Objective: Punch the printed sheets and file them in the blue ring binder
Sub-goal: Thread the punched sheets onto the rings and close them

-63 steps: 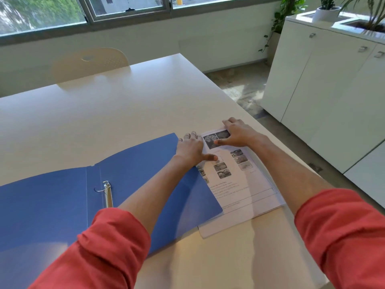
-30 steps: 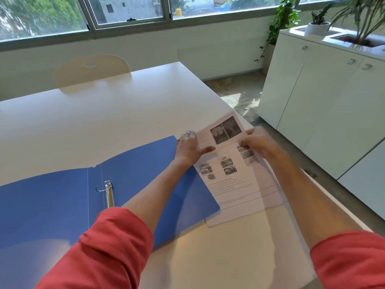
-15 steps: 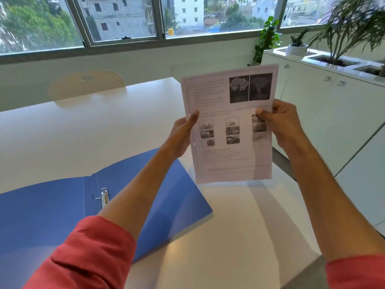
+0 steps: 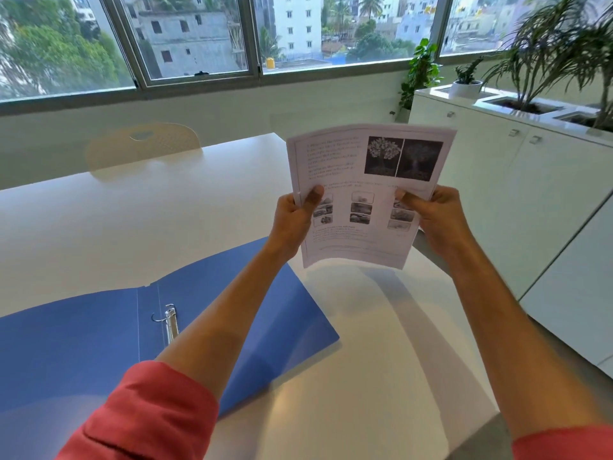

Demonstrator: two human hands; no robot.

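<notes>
1. On the white surface (image 4: 166, 224) the blue ring binder (image 4: 83, 346) lies open and flat, its metal rings (image 4: 170, 322) at the spine.
2. Above the surface's far right part, the printed sheets (image 4: 361, 180) are held upright in the air, well apart from the binder.
3. The left hand (image 4: 293, 220) grips their left edge, thumb on the front.
4. The right hand (image 4: 434, 215) grips the right edge likewise.
</notes>
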